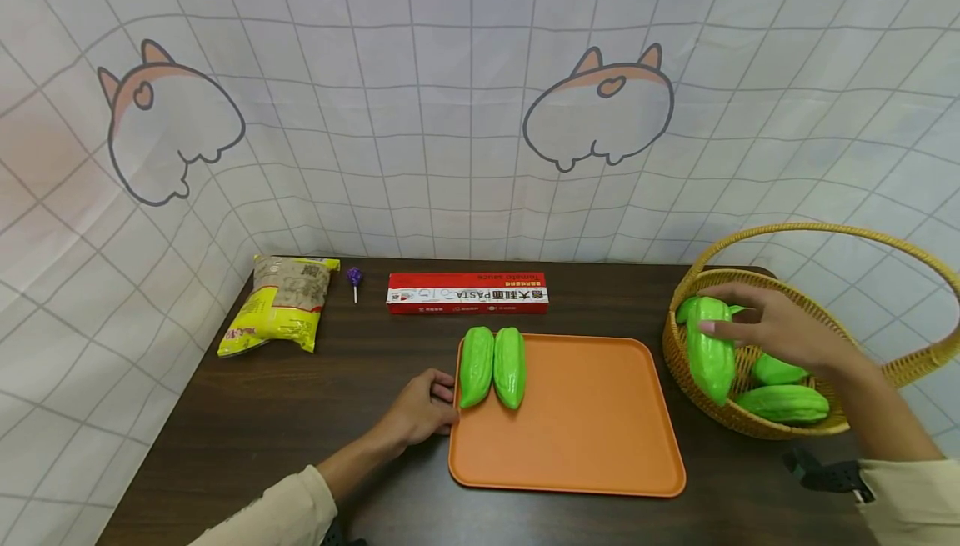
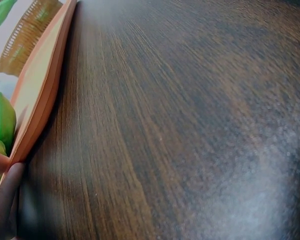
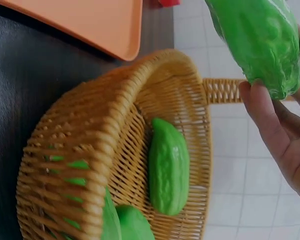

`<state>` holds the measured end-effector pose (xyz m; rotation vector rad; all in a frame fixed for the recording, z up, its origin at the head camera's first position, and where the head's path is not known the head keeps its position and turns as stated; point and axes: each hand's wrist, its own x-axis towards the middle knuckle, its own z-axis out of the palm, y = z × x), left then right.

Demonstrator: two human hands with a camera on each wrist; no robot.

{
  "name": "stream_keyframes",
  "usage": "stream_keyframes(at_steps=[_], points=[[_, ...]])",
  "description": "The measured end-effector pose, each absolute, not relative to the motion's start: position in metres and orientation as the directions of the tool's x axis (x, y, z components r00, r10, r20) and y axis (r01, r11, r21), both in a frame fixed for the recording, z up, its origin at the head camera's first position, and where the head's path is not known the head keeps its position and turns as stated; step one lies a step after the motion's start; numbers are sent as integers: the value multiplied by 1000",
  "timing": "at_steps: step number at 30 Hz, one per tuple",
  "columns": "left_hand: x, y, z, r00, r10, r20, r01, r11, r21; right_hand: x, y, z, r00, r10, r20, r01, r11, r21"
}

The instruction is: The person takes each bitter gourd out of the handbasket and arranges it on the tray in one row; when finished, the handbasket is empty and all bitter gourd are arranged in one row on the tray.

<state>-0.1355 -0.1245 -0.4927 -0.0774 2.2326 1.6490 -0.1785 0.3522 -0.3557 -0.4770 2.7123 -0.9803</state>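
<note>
My right hand [image 1: 776, 329] grips a bright green bitter melon [image 1: 711, 354] over the left part of a wicker basket [image 1: 678, 363]. In the right wrist view the melon [image 3: 262, 45] is raised above the basket rim, thumb and fingers round its end. More bitter melons [image 3: 169, 167] lie inside the basket. At the left edge of an orange tray [image 1: 577, 438], my left hand [image 1: 423, 408] pinches the rim; the left wrist view has thumb and finger [image 2: 9, 187] on it. Two bitter melons [image 1: 477, 367] lie side by side in the tray's far left corner.
Behind the tray lies a red and white pasta box [image 1: 468, 293]. A purple lollipop [image 1: 355, 278] and a yellow snack bag [image 1: 283, 304] are at the back left. The basket's tall handle [image 1: 825, 229] arches over its right side. A gridded cloth [image 1: 480, 112] hangs behind the table.
</note>
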Motion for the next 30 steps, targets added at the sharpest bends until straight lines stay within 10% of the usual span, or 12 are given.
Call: stream_keyframes(at_steps=[30], points=[[-138, -125, -495, -932, 185, -313, -244, 320, 916, -187, 290, -395, -882, -461, -100, -222, 591, -776]])
